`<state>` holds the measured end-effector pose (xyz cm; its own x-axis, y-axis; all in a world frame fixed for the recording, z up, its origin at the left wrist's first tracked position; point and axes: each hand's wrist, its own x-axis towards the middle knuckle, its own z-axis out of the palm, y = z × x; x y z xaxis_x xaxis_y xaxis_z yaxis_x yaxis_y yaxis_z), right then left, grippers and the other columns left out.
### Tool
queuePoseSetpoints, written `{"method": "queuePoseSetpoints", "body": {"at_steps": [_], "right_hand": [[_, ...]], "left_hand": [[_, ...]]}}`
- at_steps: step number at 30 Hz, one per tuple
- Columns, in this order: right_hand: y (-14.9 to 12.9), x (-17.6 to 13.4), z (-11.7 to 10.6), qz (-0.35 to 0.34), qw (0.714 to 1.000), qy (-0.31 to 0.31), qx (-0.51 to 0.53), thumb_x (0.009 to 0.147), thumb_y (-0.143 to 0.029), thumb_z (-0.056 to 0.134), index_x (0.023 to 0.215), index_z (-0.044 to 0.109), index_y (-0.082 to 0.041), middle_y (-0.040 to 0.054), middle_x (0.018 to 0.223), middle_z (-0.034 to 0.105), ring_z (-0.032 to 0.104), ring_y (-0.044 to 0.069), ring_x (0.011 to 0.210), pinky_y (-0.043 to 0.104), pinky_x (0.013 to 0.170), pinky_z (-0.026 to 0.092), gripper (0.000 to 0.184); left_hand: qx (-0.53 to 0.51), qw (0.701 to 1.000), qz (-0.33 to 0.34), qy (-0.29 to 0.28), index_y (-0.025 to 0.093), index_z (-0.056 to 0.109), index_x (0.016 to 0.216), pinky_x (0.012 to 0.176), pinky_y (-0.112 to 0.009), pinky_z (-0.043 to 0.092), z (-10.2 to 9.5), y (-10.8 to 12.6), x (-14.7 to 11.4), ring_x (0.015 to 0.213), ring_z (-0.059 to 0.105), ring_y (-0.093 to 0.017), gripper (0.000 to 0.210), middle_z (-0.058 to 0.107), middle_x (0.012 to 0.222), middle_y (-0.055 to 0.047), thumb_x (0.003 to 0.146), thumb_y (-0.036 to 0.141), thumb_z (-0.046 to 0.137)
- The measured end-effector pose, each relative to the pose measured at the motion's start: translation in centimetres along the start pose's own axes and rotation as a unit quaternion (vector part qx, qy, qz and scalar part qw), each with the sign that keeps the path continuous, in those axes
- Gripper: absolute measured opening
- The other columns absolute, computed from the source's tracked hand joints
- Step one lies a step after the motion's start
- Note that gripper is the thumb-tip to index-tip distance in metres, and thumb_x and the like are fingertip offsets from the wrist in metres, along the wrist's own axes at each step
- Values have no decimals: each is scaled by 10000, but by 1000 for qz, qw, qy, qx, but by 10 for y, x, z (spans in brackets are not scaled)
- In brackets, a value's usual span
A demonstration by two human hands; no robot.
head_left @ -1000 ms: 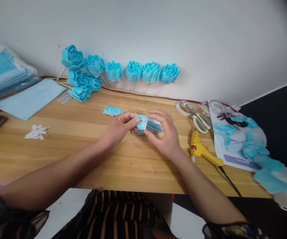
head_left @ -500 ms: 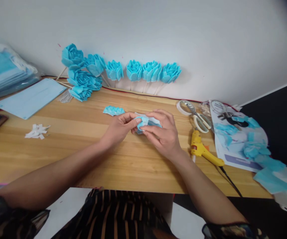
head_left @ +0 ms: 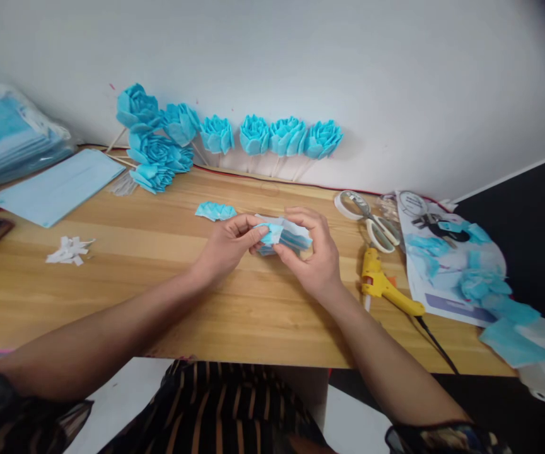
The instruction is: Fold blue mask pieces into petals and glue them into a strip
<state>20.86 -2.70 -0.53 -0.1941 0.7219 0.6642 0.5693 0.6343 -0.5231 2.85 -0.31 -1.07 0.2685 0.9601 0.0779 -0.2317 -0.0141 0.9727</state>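
Observation:
Between my hands, a little above the table, is a pale blue and white piece of fabric (head_left: 294, 238) in folded layers, its right end loose. My left hand (head_left: 229, 243) pinches its left end, thumb on top. The thumb of my right hand (head_left: 317, 255) presses its near edge, while the other fingers curve round the far side; some fingertips are hidden behind the layers. Just beyond my left hand lies a small folded blue strip (head_left: 216, 210) with a zigzag edge.
Blue fabric flowers (head_left: 255, 134) on sticks lean along the wall. Scissors (head_left: 382, 233), a tape roll (head_left: 348, 205) and a yellow glue gun (head_left: 371, 277) lie at right, by a sheet with blue scraps (head_left: 483, 284). At left are flat blue sheets (head_left: 59, 186) and white snippets (head_left: 69, 250).
My right index finger has lifted off the front of the fabric and moved to its far side. More of the layered right end shows. My left hand keeps its pinch.

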Motion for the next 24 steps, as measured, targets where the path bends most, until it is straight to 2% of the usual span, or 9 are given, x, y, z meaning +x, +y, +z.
{"method": "queuePoseSetpoints", "body": {"at_steps": [2, 5, 8, 12, 19, 24], "right_hand": [[0, -1, 0, 42, 999, -13, 18, 851, -243, 707, 1307, 526, -289, 83, 1250, 671, 624, 268, 1167, 502, 981, 516, 492], [0, -2, 1, 85, 994, -33, 53, 856, -238, 689, 1395, 479, -291, 68, 1205, 707, 649, 253, 1132, 492, 988, 520, 580], [1, -3, 1, 108, 989, -46, 87, 861, -241, 681, 1416, 476, -293, 53, 1142, 731, 672, 238, 1083, 483, 989, 524, 594], [2, -4, 3, 129, 983, -50, 121, 853, -230, 674, 1419, 484, -289, 34, 1052, 737, 691, 205, 958, 430, 914, 554, 600], [3, -4, 3, 140, 979, -58, 139, 846, -203, 639, 1408, 492, -288, 11, 927, 691, 643, 182, 835, 383, 823, 548, 586], [3, -3, 4, 142, 975, -58, 162, 847, -191, 610, 1392, 497, -280, -9, 878, 640, 620, 164, 814, 349, 795, 531, 564]], "left_hand": [[-5, 1000, 0, -7, 157, 669, 762, 566, -223, 433, 0, 0, 0, 559, 494, -84, 192, 583, 621, 25, 794, 329, 748], [-9, 1000, -1, -15, 155, 667, 758, 560, -218, 435, 0, 2, -1, 558, 499, -82, 181, 590, 628, 25, 796, 315, 742], [-4, 1000, -5, -23, 156, 667, 761, 564, -218, 443, 0, 4, -1, 561, 500, -83, 177, 595, 636, 24, 794, 311, 745], [4, 1000, -6, -27, 159, 658, 754, 563, -218, 435, 1, 4, -1, 564, 490, -83, 197, 582, 629, 27, 791, 331, 747], [28, 998, -5, -54, 160, 664, 776, 566, -233, 432, 0, 3, -1, 577, 489, -93, 260, 588, 647, 16, 792, 405, 750], [9, 997, -15, -75, 154, 699, 943, 602, -234, 451, 1, 2, -3, 632, 537, -104, 282, 630, 721, 1, 828, 409, 736]]}}
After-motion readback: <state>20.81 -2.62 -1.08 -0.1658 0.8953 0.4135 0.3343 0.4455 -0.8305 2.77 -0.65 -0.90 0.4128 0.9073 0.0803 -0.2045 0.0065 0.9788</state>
